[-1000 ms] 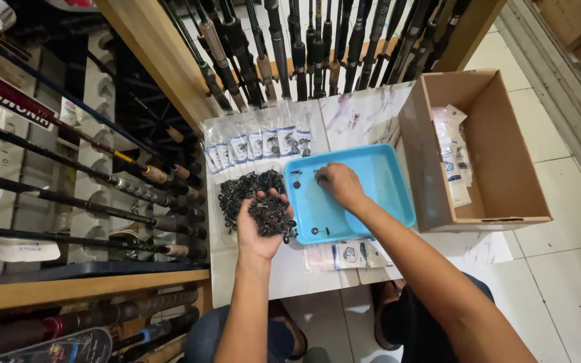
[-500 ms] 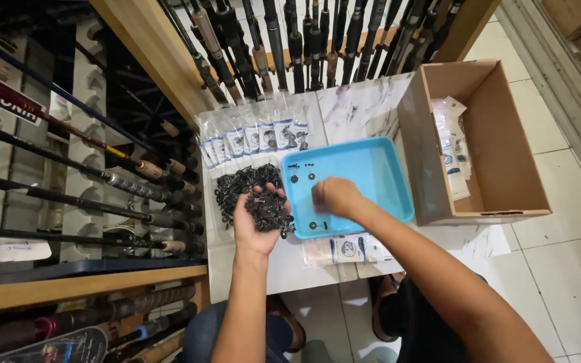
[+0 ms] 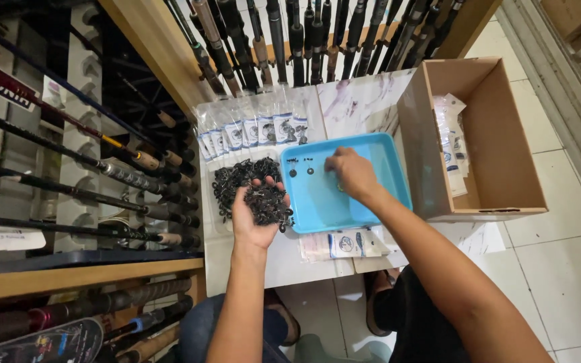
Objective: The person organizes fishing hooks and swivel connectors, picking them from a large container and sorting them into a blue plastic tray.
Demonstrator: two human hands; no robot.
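Left hand (image 3: pixel 255 214): palm up, cupped around a heap of small black ring-shaped fittings (image 3: pixel 265 199), just left of shallow blue plastic tray (image 3: pixel 378 195). Right hand (image 3: pixel 350 173): over tray middle, fingers curled down, grip unclear; few loose rings (image 3: pixel 292 173) lying tray-left, between both hands

Most of the blue tray (image 3: pixel 371 202) floor lies bare toward 4 o'clock, open to a hand from above. At 3 o'clock the cardboard box (image 3: pixel 479 134) wall stands just beside the tray. At 12 o'clock the fishing rods (image 3: pixel 304 47) block the way. The clear packets (image 3: pixel 250 131) crowd 10 o'clock, and the pile of black rings (image 3: pixel 237 178) fills 9 o'clock. A strip of white surface (image 3: pixel 358 107) is open between tray and rods.
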